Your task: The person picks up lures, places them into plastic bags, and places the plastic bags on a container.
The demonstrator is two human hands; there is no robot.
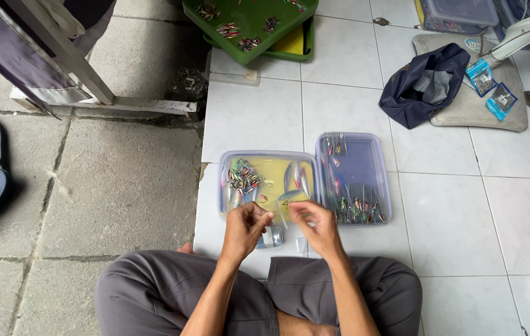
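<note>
- The person sits cross-legged on the floor, grey trousers (pixel 153 292) at the bottom of the view, both forearms reaching forward
- The left hand (pixel 246 225) and the right hand (pixel 314 223) meet just in front of the knees, fingers pinched on a small clear plastic bag (pixel 281 214) held between them; whether anything is inside it is too small to tell
- By my reading the step in hand is opening or filling that bag, and the next move would call for a fine pinch on one small piece from the tubs
- Just beyond the hands sits a clear tub (pixel 263 182) with a yellow bottom, a heap of small shiny fishing lures (pixel 242 178) in its left part
- Touching its right side is a second clear tub (pixel 353 177), bluish, with more lures along its near edge
- Farther off lie a dark blue bag (pixel 423 84), small blue packets (pixel 492 90) and a green tray (pixel 249 25) on the white tiles
</note>
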